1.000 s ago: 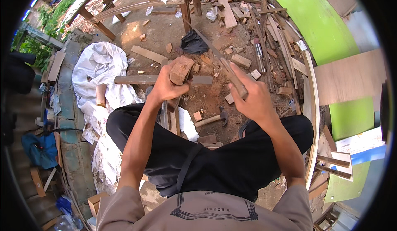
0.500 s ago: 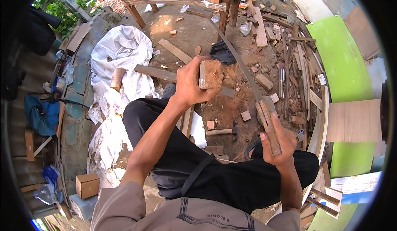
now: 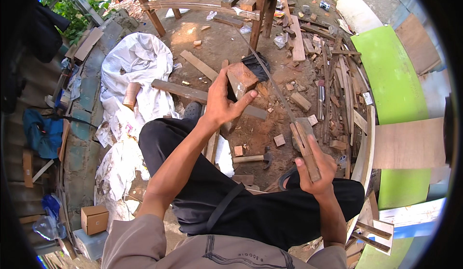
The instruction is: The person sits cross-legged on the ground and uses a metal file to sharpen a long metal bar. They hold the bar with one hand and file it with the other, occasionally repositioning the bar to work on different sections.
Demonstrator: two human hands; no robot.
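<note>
My left hand (image 3: 221, 102) grips an upright, tilted wooden block (image 3: 243, 80) with a rough reddish-brown end. Its thumb stretches along the near side while the other fingers go round the left side, partly hidden. My right hand (image 3: 319, 172) is closed around the wooden handle (image 3: 305, 148) of a handsaw. From that handle the long thin saw blade (image 3: 276, 88) reaches away and to the left, passing just right of the block without visibly touching it. A hammer (image 3: 253, 158) lies on the ground between my legs, near small wood offcuts (image 3: 279, 140).
A wooden bench frame (image 3: 255, 23) stands ahead. Scrap wood (image 3: 333, 86) is heaped on the right beside green panels (image 3: 390, 76). On the left lie a crumpled white sack (image 3: 137, 57) and a cardboard box (image 3: 94, 220). A plank (image 3: 181, 91) lies beyond my left knee.
The wooden block has tipped and turned, so one side face shows more. My left thumb has stretched out from its wrapped grip. The saw has shifted slightly left in view.
</note>
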